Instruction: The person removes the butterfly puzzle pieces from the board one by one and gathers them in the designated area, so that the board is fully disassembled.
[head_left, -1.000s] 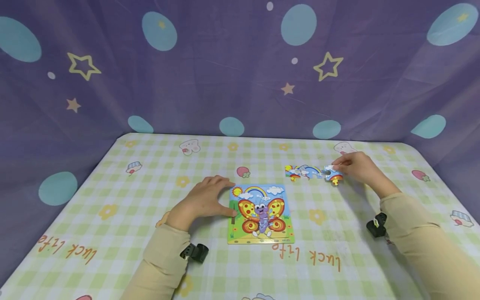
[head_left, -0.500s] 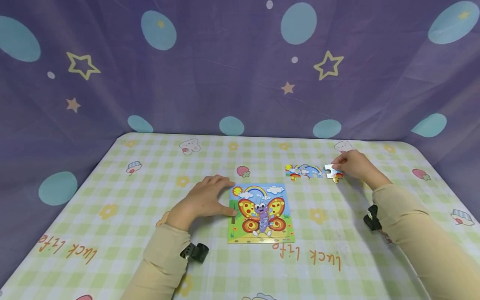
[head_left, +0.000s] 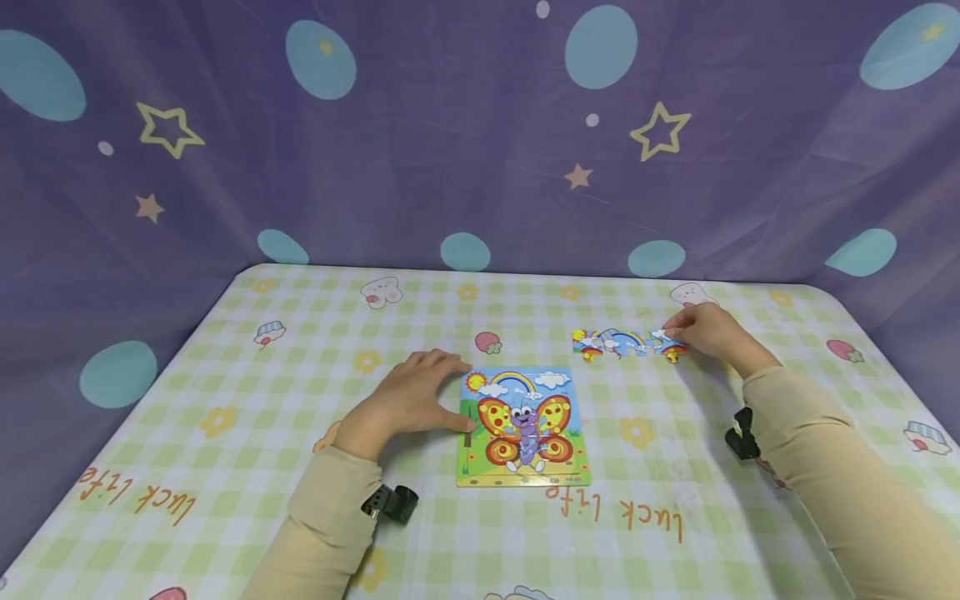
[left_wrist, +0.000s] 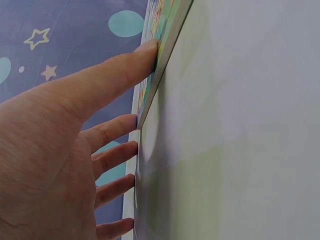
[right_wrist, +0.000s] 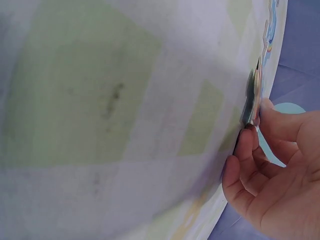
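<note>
A butterfly puzzle board lies flat near the table's middle. My left hand rests beside its left edge with fingers straight on the cloth. In the left wrist view the thumb touches the board's edge. At the back right a short row of puzzle pieces lies on the cloth. My right hand pinches the rightmost piece, which sits against the row's end. In the right wrist view the fingertips hold this piece by its edge, close to the cloth.
A green checked tablecloth with small prints covers the table. A purple curtain with stars and dots closes in the back and both sides. Black wrist cameras hang under each sleeve.
The right hand has brought its piece, tilted up half a second ago, down and left against the row's end. The left hand and the board have not moved.
</note>
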